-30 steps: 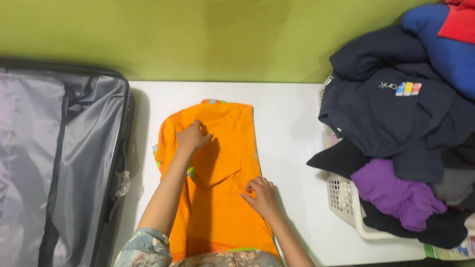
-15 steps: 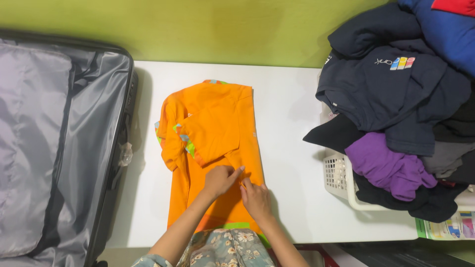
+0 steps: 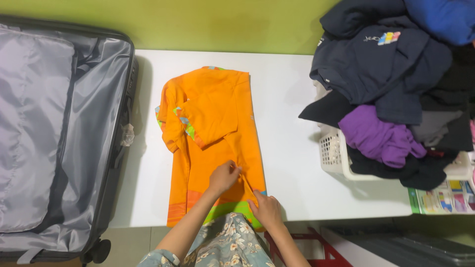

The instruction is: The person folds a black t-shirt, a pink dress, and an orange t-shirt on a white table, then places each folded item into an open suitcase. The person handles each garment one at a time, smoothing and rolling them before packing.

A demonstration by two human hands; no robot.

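On the white table, between an open suitcase at the left and a laundry basket at the right, an orange shirt is laid flat. The shirt is folded lengthwise into a narrow column, and one sleeve with a green and multicoloured trim is folded across the upper front. A green band is visible at the hem, which reaches the near table edge.

The left hand is positioned on the lower part of the shirt, right of the column's centre. Its fingers are drawn together and a small fold of orange fabric is pinched between thumb and fingertips. The right hand is placed at the lower right corner of the shirt, near the table edge. Its fingers are held close together and curled onto the hem; whether fabric is gripped or only pressed cannot be told. A taut ridge of fabric is seen running between the two hands. The hands are near each other but not touching.

The suitcase is lined with grey fabric, and its black rim lies just beside the table's left edge. The white basket is overfilled with a pile of clothes: dark navy garments on top, a purple garment hanging over the rim, and a blue item at the upper right. Behind the table a green wall is seen.
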